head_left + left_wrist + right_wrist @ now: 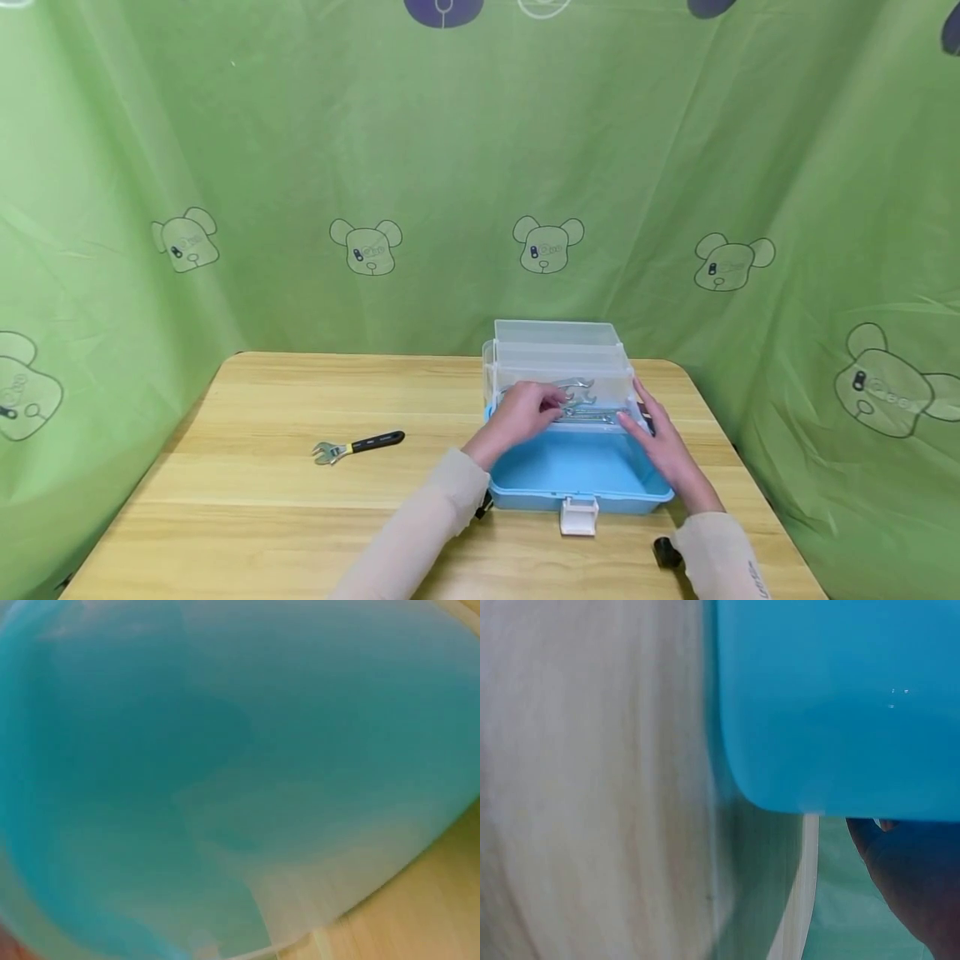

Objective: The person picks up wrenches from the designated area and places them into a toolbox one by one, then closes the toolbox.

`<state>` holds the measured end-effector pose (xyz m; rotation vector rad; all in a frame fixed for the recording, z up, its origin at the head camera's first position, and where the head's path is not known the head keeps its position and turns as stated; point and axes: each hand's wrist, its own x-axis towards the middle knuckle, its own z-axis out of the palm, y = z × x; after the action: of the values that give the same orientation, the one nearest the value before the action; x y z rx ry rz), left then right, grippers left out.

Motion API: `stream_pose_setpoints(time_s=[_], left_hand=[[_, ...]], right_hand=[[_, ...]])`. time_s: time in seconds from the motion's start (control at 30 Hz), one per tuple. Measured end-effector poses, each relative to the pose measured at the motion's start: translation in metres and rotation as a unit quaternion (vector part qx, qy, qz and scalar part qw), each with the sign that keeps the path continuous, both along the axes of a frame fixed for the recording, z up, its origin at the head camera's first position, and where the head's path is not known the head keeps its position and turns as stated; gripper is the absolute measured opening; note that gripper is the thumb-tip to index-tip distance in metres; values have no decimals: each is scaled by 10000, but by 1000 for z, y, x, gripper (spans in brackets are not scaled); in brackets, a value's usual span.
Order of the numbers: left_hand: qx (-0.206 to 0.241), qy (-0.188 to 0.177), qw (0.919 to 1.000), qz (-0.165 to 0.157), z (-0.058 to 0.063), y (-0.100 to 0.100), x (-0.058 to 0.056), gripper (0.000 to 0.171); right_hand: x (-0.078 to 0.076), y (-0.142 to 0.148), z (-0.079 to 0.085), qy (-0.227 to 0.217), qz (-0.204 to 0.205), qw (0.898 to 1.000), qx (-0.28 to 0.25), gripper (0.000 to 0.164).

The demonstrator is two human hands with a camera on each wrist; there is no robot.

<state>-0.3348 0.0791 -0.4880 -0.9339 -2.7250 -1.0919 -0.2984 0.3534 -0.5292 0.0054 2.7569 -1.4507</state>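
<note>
A light-blue toolbox [540,502] stands open, its clear tray [517,427] raised at the back. Several silver wrenches [592,415] lie in that tray. My left hand [521,412] reaches in over them from the left, thumb and curled fingertips pinching at the end of one wrench. At the tray's right end my right hand [667,450] holds the side, thumb on the inner edge and fingers along the outside. The left wrist view shows only blurred blue plastic; the right wrist view has the toolbox's blue wall [840,712] with part of a hand [919,877] below it.
An adjustable wrench [360,447] with a black handle lies on the wooden table [285,517] to the left. A white latch [579,517] hangs at the toolbox front. Green curtains [450,167] surround the table's back and sides.
</note>
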Motion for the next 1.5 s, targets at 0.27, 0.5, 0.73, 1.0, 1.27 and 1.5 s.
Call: stream_pose_setpoints(time_s=[0.27, 0.5, 0.73, 1.0, 1.27, 1.5], left_hand=[[423, 13, 9988, -232, 7, -19, 4, 20], [636, 133, 9968, -468, 17, -56, 16, 22], [596, 98, 9968, -529, 3, -120, 26, 28], [395, -144, 9990, 182, -26, -209, 42, 33], [51, -129, 9944, 1043, -40, -283, 59, 51], [-267, -372, 9891, 1398, -49, -326, 67, 65]], right_hand=[[0, -1, 0, -10, -15, 10000, 23, 83], [0, 1, -3, 76, 2, 10000, 24, 82], [-1, 3, -4, 152, 16, 9999, 42, 82], [-2, 3, -2, 101, 58, 9999, 16, 82], [-3, 4, -3, 126, 48, 9999, -26, 81], [-3, 3, -3, 136, 61, 9999, -43, 81]])
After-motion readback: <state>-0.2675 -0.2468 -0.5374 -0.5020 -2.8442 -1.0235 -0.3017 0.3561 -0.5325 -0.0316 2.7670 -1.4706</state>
